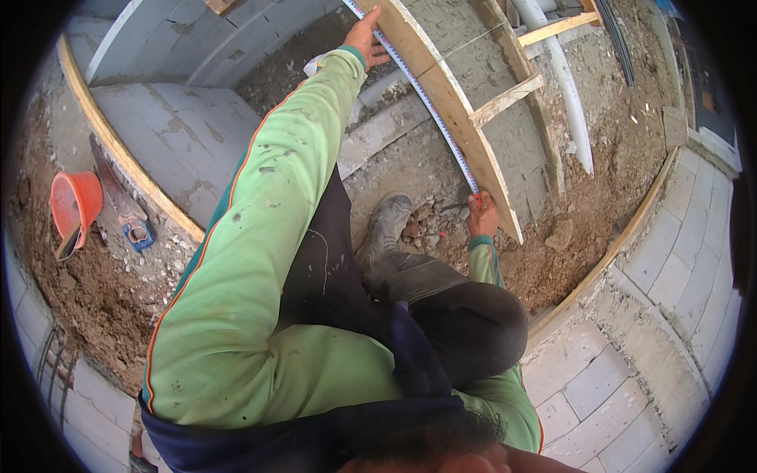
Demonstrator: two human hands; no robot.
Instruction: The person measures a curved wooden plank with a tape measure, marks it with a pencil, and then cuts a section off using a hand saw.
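Observation:
A long wooden board [449, 94] with a pale, mortar-smeared edge slants across the upper middle. Along its left side runs the white blade of a tape measure [430, 106]. High up, my left hand [364, 39] is closed at the board's edge, thumb and fingers about the blade. Near the board's lower end, my right hand [482, 214] grips the other end of the tape, where a small red part shows. A thin dark object sticks out left of these fingers; I cannot make out its kind.
An orange bucket [76, 206] and a handsaw [122, 197] lie on the soil at left. A wooden crosspiece [509, 100] joins the board to a second plank [536, 110]. A white pipe [569, 102] stands beyond. Block walls [670, 229] border the right; my boot [388, 225] rests on rubble.

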